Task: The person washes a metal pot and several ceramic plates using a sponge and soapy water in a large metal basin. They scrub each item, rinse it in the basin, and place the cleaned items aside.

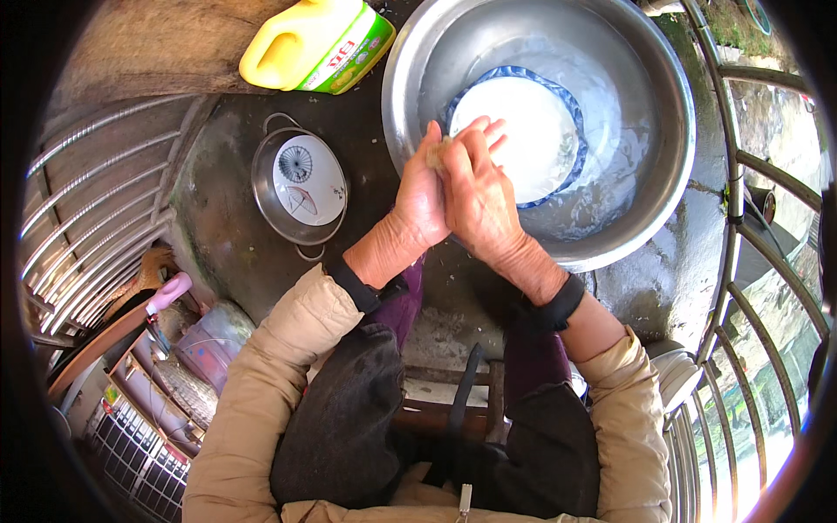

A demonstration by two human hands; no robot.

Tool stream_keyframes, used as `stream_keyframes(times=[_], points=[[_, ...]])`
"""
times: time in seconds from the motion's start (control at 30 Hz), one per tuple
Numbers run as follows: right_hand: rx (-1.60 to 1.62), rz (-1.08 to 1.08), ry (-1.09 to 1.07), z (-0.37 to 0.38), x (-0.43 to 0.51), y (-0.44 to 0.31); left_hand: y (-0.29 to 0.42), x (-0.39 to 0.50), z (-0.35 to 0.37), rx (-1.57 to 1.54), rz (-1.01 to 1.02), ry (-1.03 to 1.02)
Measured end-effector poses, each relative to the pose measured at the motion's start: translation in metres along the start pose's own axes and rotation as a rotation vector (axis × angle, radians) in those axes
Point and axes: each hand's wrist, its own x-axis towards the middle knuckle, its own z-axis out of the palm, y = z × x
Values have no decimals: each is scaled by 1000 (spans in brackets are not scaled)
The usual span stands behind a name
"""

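A small tan scrubbing pad [436, 154] is pressed between my two hands, above the near left rim of a large stainless steel basin [628, 238]. My left hand [418, 199] is cupped under it, thumb up and fingertips showing beyond. Curled over the pad from the right is my right hand [482, 199], which hides most of it. Just past my fingers a white dish with a blue patterned rim [533, 140] sits in the basin, in cloudy water. Glare washes out the dish's middle.
Left of the basin, a two-handled metal pan [261, 189] holds a white plate with umbrella pictures [310, 180]. A yellow plastic jug [314, 49] lies beyond it near a wooden board [170, 49]. Metal railings [729, 150] run along the right. Stacked white bowls [677, 379] stand by my right elbow.
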Motion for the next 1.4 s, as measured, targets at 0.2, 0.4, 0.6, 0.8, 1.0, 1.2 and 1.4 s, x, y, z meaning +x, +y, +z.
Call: stream_keyframes(times=[0.2,0.4,0.6,0.8,1.0,1.2,1.4], points=[[-137,191,52,-22,33,73,2,-16,28,61,-121,-9],[1591,902,80,-49,1,109,28,-10,20,14,62,-12],[2205,817,-53,-57,-14,87,19,-12,11,409,5,52],[2473,750,-73,-63,-12,71,10,-11,16,1685,660,-3],[2357,709,-100,-54,-7,57,2,-20,32,1719,658,-28],[2069,851,-93,-40,-5,32,-33,-18,41,1765,765,-101],[1871,936,-51,-46,-18,10,-20,7,23,1869,597,176]])
